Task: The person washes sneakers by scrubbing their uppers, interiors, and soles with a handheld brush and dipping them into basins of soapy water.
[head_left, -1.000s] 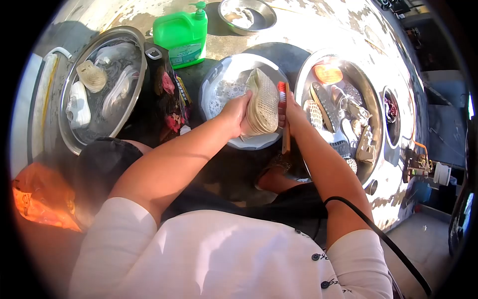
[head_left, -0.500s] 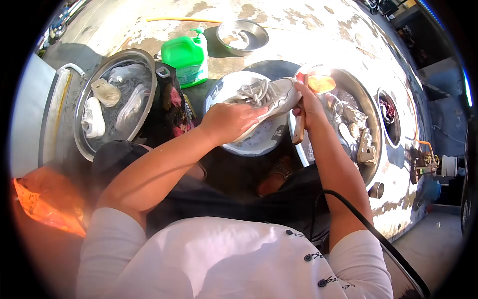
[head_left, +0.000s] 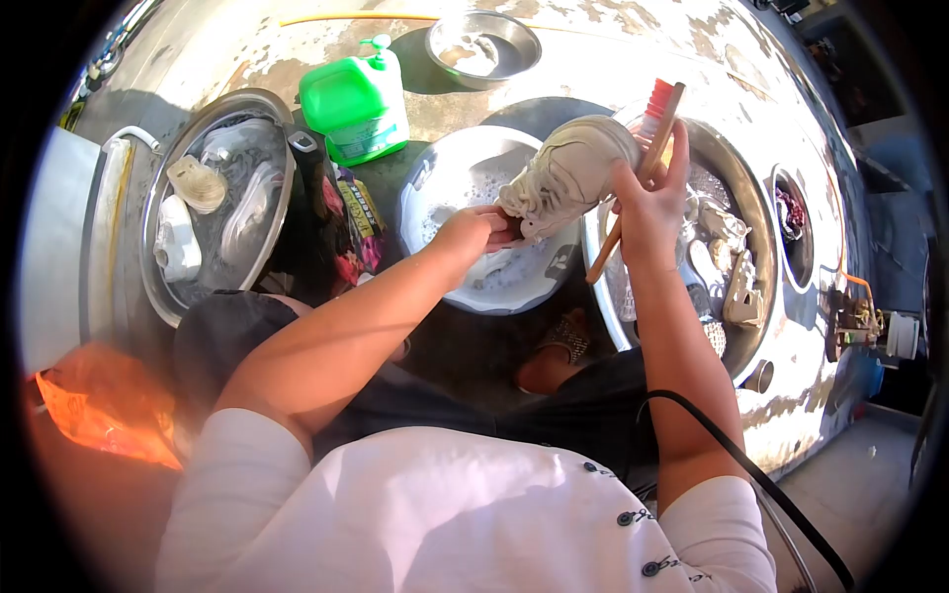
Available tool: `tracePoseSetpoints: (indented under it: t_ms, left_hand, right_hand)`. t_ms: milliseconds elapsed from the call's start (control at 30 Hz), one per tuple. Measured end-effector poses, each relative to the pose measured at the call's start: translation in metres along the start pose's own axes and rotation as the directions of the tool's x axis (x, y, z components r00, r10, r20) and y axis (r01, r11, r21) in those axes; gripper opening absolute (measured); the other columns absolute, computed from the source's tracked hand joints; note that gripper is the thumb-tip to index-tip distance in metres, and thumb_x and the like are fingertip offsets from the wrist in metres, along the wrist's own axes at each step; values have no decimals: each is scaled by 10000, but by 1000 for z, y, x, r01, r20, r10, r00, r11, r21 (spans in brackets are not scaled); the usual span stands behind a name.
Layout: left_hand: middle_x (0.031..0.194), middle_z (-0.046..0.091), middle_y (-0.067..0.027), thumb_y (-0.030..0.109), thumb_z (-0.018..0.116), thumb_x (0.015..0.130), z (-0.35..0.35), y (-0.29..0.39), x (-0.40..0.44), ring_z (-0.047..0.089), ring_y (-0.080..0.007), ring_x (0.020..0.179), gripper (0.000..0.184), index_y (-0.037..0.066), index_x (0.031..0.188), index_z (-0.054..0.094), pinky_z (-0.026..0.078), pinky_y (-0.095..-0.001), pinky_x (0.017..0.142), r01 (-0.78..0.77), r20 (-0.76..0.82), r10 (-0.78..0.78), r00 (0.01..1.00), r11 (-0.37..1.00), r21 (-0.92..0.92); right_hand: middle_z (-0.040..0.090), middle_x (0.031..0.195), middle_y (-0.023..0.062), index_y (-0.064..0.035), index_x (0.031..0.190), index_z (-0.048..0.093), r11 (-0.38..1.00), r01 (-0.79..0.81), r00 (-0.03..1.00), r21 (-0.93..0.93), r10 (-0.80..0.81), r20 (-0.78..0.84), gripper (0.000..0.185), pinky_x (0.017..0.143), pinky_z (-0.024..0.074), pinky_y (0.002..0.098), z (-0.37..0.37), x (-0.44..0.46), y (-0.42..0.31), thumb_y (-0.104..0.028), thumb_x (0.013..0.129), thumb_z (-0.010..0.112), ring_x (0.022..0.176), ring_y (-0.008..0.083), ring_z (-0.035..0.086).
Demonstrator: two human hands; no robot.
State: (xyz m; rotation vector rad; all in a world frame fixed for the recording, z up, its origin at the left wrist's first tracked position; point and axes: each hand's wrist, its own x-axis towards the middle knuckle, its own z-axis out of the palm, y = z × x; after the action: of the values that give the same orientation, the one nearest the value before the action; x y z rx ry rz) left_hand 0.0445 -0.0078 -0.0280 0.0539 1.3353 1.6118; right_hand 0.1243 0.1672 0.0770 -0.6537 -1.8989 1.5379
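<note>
The sneaker [head_left: 571, 173] lay at two o'clock from the left hand [head_left: 486, 229], whose fingers curled partly closed around its heel end. At its one-o'clock side, the right hand [head_left: 647, 193] was wrapped round the wooden brush [head_left: 633, 190], thumb near the toe.

The round white plastic basin [head_left: 504, 298] stands between the oval steel left tub [head_left: 155, 282] and the rounded steel right tub [head_left: 760, 227].

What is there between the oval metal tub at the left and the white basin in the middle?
Between the metal tub and the white basin lies a dark item with pink flowers and yellow lettering; the head view shows it.
</note>
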Motion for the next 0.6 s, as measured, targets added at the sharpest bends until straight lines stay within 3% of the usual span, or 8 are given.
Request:
tracePoseSetpoints:
  t_ms: [100, 133, 200, 233, 333, 467, 567, 600]
  left_hand:
    - [1164, 638, -124, 163, 490, 958, -1, -10, 10, 594, -237, 1119, 340, -26, 1232, 561, 395, -366, 1065, -81, 77, 106, 991, 958, -273]
    - [1164, 638, -124, 163, 490, 958, -3, -12, 14, 594, -237, 1119, 340, -26, 1232, 561, 395, -366, 1065, -81, 70, 104, 992, 958, -274]
    - [1162, 631, -101, 218, 504, 964, -7, -9, 21, 568, -214, 1121, 338, 7, 1222, 563, 407, -342, 1022, -87, 40, 134, 990, 813, -576]
    - [1162, 631, -101, 218, 504, 964, -10, -7, 24, 568, -214, 1121, 338, 7, 1222, 563, 407, -342, 1022, -88, 35, 132, 991, 813, -576]
    - [1108, 636, -14, 312, 500, 970, -29, -5, 34, 571, -156, 986, 296, 104, 1156, 598, 413, -290, 797, -5, 179, 134, 975, 814, -580]
    - [1076, 647, 4, 353, 500, 973, -23, 14, 23, 576, -134, 958, 310, 128, 1161, 602, 395, -279, 726, 53, 268, 103, 958, 853, -519]
    - [931, 664, 18, 325, 537, 962, -14, 21, 14, 565, -115, 803, 245, 147, 1098, 634, 403, -253, 692, 29, 254, 105, 961, 880, -475]
    - [958, 670, 8, 308, 548, 959, -13, 19, 16, 578, -120, 843, 254, 131, 1121, 632, 423, -263, 729, -99, 157, 165, 974, 927, -362]
  right_hand:
    - [567, 850, 31, -95, 1524, 188, 999, 38, 999, -24, -37, 22, 868, 527, 437, 219, 4, 1, -3, -17, 791, 645, 624, 67, 518]
    - [563, 831, 29, -105, 1529, 183, 999, 41, 999, -13, -41, 21, 873, 504, 428, 217, 5, 2, -2, -19, 793, 643, 602, 67, 507]
    - [562, 827, 30, -111, 1532, 177, 1000, 4, 999, 4, -4, 35, 877, 489, 423, 216, 2, 4, 2, -18, 793, 641, 591, 68, 503]
    - [561, 823, 32, -116, 1535, 170, 999, -29, 999, 17, 28, 43, 882, 474, 417, 216, 2, 5, 2, -18, 794, 639, 580, 68, 499]
    - [559, 816, 34, -78, 1531, 156, 992, -54, 998, 115, 51, 26, 881, 447, 402, 216, 0, 11, 7, -13, 796, 638, 556, 67, 483]
    - [556, 839, 38, -49, 1524, 155, 968, -94, 995, 233, 100, -14, 864, 443, 399, 219, -3, 15, 15, -15, 800, 625, 555, 68, 471]
    - [554, 857, 37, -56, 1523, 164, 957, -136, 989, 255, 147, -25, 849, 441, 399, 219, -7, 15, 20, -11, 800, 607, 573, 67, 475]
    - [554, 865, 35, -59, 1522, 171, 955, -156, 986, 252, 167, -24, 841, 439, 397, 219, -8, 16, 21, -8, 799, 599, 584, 66, 477]
